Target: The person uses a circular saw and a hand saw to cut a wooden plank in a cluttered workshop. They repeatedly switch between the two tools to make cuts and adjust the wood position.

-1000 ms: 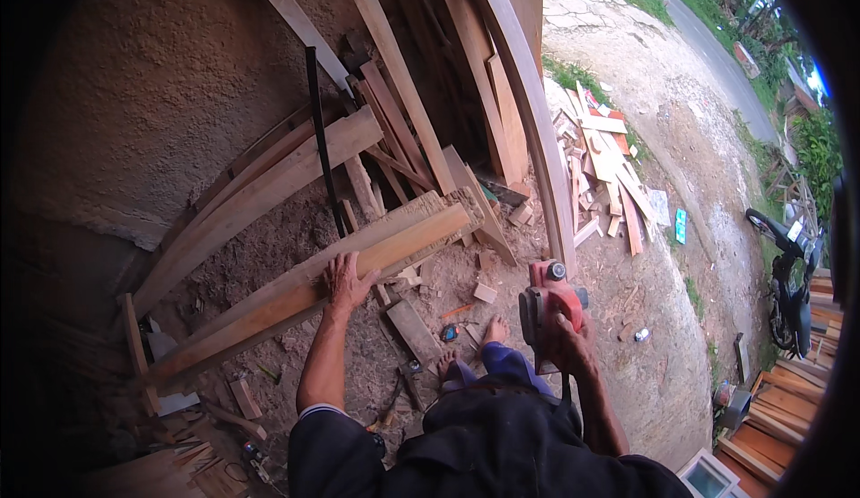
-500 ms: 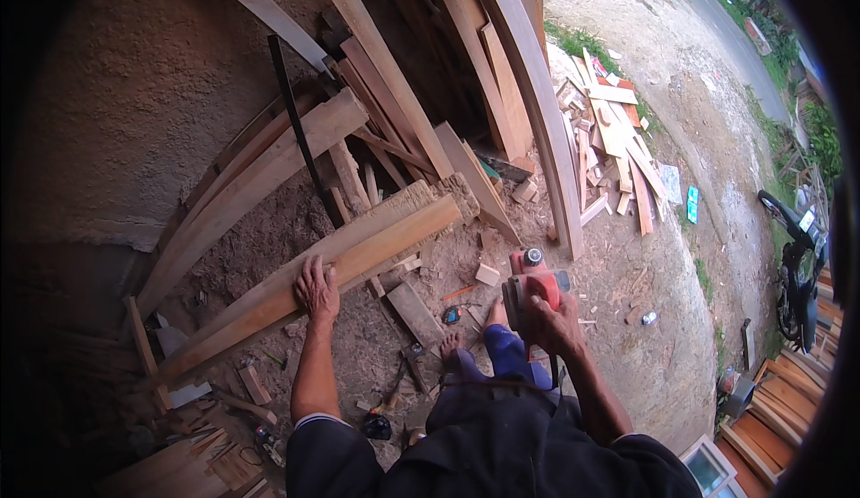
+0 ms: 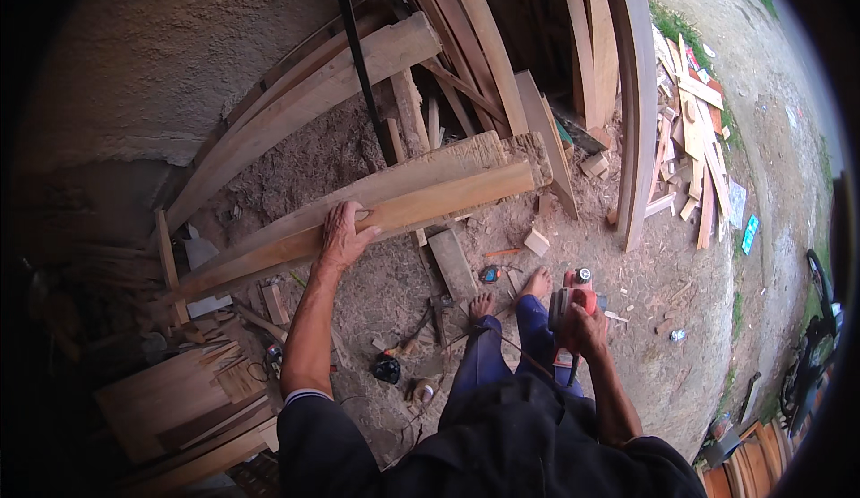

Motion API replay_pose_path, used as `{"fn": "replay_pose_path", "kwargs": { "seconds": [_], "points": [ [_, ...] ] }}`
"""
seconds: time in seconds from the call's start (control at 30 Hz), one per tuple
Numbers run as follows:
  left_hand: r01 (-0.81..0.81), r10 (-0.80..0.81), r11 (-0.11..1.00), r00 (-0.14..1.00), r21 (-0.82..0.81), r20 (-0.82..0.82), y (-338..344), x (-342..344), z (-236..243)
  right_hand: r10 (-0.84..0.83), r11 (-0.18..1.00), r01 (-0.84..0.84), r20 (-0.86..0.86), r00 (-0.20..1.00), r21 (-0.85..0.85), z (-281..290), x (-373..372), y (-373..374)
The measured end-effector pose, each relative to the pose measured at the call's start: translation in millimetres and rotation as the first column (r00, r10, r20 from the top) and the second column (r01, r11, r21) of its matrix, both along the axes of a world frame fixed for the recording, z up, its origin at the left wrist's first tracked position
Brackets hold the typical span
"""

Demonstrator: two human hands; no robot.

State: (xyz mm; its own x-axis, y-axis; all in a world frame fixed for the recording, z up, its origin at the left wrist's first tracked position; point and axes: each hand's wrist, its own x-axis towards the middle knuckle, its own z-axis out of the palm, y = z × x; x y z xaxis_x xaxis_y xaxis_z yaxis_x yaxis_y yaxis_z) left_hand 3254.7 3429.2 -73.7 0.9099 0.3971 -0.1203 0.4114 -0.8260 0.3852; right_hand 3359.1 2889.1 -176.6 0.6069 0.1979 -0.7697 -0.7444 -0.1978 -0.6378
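My left hand (image 3: pixel 343 238) rests on a long, thick wooden board (image 3: pixel 448 195), with fingers over its upper side and thumb along the near edge. The board slants from lower left to its far right end, beside a second, rough-edged board (image 3: pixel 421 168) just behind it. In my right hand (image 3: pixel 587 330) is a red electric planer (image 3: pixel 571 308), gripped by its handle and held low near my right leg, apart from the board. A cord trails from the planer past my legs.
Tall planks (image 3: pixel 627 95) lean ahead. Offcuts (image 3: pixel 694 131) pile up at far right. Around my bare feet lie a hammer (image 3: pixel 439 319), a tape measure (image 3: pixel 489 274), a wood block (image 3: pixel 537 243) and a flat board (image 3: pixel 452 263). A black bar (image 3: pixel 358 59) stands behind the boards.
My right hand has drawn the planer back toward my body, away from the board's end. The left hand stays on the board, its wrist turned somewhat. The whole view has shifted.
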Motion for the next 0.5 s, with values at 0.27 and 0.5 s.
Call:
{"fn": "replay_pose_path", "kwargs": {
  "seconds": [0.27, 0.5],
  "points": [
    [-0.126, 0.111, 0.963, 0.991, 0.240, 0.077, -41, -23, -6, -0.077, 0.995, 0.079, -0.028, 0.997, 0.069, -15, -8, -19],
    [-0.124, 0.110, 0.968, 0.991, 0.218, 0.076, -42, -30, -11, 0.025, 0.987, -0.031, -0.043, 0.999, -0.158, -16, -6, -25]
  ]
}}
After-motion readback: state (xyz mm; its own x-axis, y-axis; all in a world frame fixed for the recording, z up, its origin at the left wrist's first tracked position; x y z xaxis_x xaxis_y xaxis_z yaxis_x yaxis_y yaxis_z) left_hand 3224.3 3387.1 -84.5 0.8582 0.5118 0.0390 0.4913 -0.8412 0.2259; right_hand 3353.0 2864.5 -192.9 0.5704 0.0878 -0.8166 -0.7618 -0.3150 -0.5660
